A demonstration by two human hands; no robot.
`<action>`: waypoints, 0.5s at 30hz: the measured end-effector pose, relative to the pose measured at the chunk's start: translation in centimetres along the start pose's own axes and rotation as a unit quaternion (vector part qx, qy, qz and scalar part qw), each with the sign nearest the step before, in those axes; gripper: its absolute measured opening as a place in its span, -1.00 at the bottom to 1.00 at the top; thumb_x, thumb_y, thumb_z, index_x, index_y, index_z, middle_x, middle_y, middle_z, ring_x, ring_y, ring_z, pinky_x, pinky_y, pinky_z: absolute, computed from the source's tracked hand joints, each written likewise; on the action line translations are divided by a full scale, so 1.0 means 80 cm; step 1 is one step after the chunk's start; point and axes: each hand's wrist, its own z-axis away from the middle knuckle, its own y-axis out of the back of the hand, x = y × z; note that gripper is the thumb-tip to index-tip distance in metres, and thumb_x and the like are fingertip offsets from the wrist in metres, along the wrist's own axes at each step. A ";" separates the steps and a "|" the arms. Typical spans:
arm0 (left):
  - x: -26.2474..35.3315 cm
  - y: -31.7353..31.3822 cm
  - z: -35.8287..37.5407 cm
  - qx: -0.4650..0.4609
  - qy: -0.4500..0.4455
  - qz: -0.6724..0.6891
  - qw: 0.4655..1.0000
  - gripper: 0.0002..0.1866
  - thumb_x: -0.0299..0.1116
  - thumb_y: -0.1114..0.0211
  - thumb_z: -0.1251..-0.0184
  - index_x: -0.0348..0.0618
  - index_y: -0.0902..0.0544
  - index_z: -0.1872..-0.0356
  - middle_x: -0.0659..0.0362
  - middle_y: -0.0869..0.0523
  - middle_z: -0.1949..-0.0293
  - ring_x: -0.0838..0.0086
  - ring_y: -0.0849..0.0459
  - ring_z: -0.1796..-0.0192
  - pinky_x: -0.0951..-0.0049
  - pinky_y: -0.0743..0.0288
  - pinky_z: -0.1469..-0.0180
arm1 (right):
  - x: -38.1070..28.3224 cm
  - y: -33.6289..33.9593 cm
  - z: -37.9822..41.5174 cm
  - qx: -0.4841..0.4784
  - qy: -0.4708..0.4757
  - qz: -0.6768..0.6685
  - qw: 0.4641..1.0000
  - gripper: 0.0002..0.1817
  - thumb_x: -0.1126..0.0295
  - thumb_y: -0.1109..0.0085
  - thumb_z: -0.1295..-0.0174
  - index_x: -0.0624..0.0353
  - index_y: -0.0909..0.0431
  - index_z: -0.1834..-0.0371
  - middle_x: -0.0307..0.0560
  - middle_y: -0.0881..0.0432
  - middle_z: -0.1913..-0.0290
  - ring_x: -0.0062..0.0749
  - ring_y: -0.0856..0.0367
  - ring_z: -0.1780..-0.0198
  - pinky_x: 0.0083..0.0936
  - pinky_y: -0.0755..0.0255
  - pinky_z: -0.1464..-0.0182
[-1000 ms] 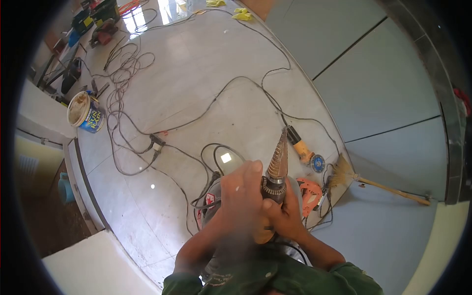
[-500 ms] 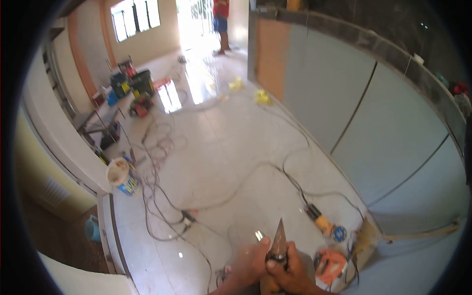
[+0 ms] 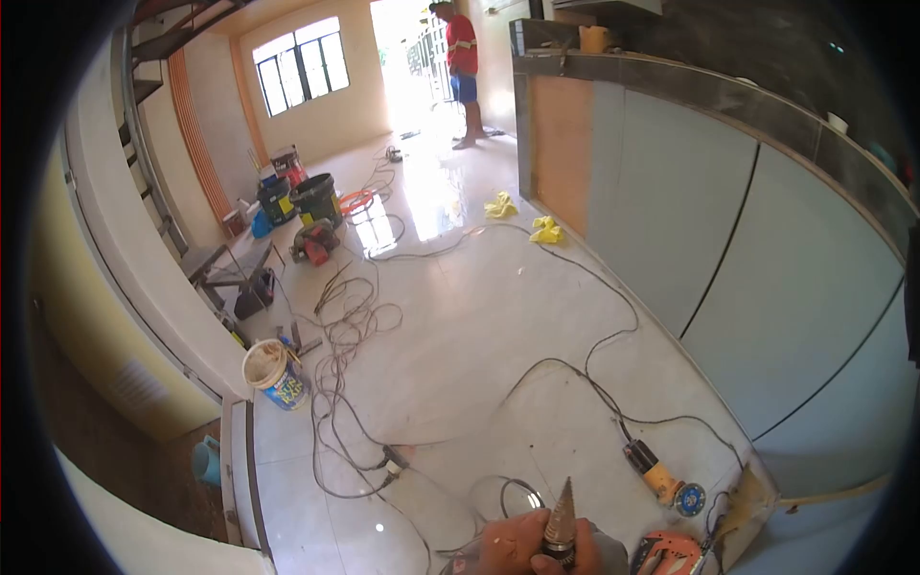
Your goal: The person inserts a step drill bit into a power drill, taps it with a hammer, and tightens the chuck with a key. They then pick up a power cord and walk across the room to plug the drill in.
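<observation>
A pointed, cone-shaped metal bit with ridges (image 3: 562,517) points upward at the bottom of the view, on a dark collar. My left hand (image 3: 510,542) is closed against its left side. From the right, my right hand (image 3: 588,554) wraps round the base by the collar. What lies below the collar is cut off by the frame edge. Beyond my hands, to the right, a yellow and black angle grinder (image 3: 657,477) with a blue disc lies on the floor. Nearer, an orange power tool (image 3: 668,553) is partly cut off.
Cables (image 3: 335,402) loop over the tiled floor (image 3: 460,335). On the left stand a paint bucket (image 3: 278,376), dark buckets (image 3: 316,199) and a red machine (image 3: 314,241). Yellow cloths (image 3: 546,230) lie by the grey counter panels (image 3: 671,201). A person (image 3: 464,77) stands near the bright doorway.
The view has tilted up, so the room shows more and my hands sit lower in the frame. Both hands stay at the cone-shaped bit.
</observation>
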 end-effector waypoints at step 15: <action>-0.098 -0.039 -0.038 0.113 -0.289 0.128 0.942 -0.76 -0.33 -0.02 -0.37 -0.22 -0.56 0.10 0.00 -0.61 0.40 0.09 -0.60 0.38 0.24 -0.44 0.34 | 0.021 -0.011 -0.027 -0.012 -0.027 -0.200 0.979 -0.41 0.07 -0.39 -0.06 0.18 -0.30 0.03 -0.10 -0.52 0.12 -0.47 -0.52 0.13 -0.47 -0.44 0.09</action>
